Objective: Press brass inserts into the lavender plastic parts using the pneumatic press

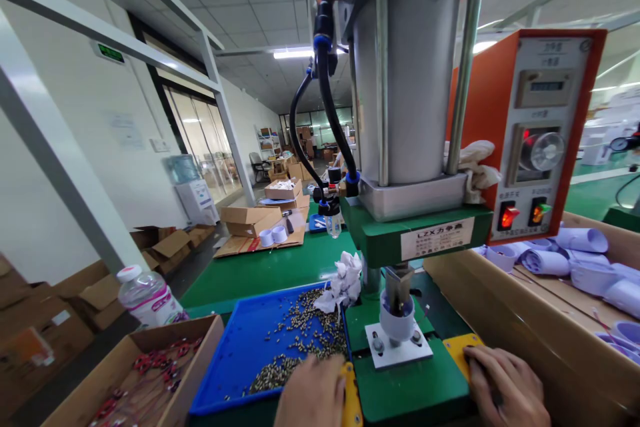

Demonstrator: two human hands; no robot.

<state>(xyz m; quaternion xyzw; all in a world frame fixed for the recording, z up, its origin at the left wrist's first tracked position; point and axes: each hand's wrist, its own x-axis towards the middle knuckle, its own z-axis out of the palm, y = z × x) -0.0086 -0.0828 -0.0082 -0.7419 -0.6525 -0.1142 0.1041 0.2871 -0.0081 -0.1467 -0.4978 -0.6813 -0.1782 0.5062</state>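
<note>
My left hand (311,392), slightly blurred, is closed at a yellow plate (352,397) on the left side of the green press base (407,390). My right hand (507,383) has its fingers curled at the matching yellow plate (461,350) on the right, where a dark button partly shows under the fingers. Between the hands, a white plastic ring (397,325) sits on the fixture of a metal plate (377,361), which is bolted to the base. The press's metal tool (399,290) reaches down into the ring.
A blue tray (225,360) of small metal parts and crumpled paper (345,280) lie left. Further left are a carton (200,353) of red-ended wires and a bottle (147,297). An orange control box (480,93) and a carton (530,327) of white rolled parts stand right.
</note>
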